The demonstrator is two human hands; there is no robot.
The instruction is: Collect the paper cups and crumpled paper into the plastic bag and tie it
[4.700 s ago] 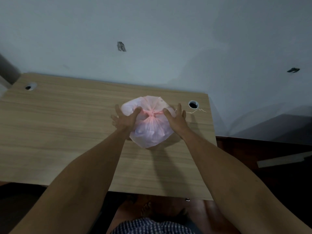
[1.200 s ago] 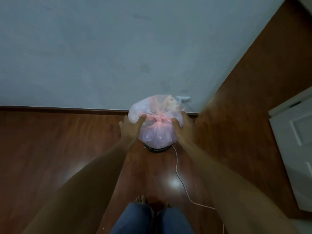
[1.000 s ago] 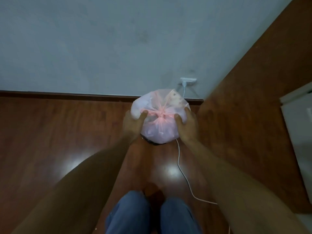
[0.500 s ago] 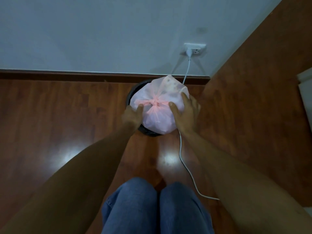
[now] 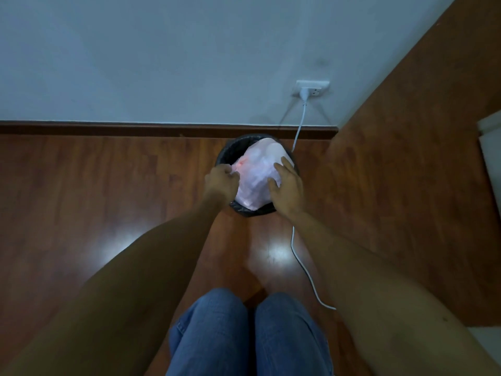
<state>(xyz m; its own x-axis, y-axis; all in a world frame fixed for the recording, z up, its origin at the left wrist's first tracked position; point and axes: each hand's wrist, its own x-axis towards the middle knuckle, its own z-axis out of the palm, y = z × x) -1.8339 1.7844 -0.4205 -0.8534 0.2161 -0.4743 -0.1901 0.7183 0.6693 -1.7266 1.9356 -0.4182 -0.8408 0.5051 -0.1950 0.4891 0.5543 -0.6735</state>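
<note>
Now the plastic bag is sitting in the mouth of the black bin, bulging well above the rim, and both hands are on it. The left hand is at the near-left rim with its fingers curled into the film beside the pink knot; whether it truly pinches the plastic I cannot tell. The right hand lies flat against the bag's right flank, fingers spread and straight, pressing rather than gripping.

What could go wrong? The bag looks nearly as wide as the bin's opening, so a hard shove might wedge it, or drag the black liner down off the rim. Uneven pressure from one side could tip the light bin toward the skirting board behind it. The white cable runs past the bin's right edge, just under the right wrist, and could get snagged.

The bag itself is thin, translucent and pinkish-white, puffed and round, its neck gathered into a pink twist at the upper left. Pale lumps show faintly through the film; they cannot be made out singly.
</note>
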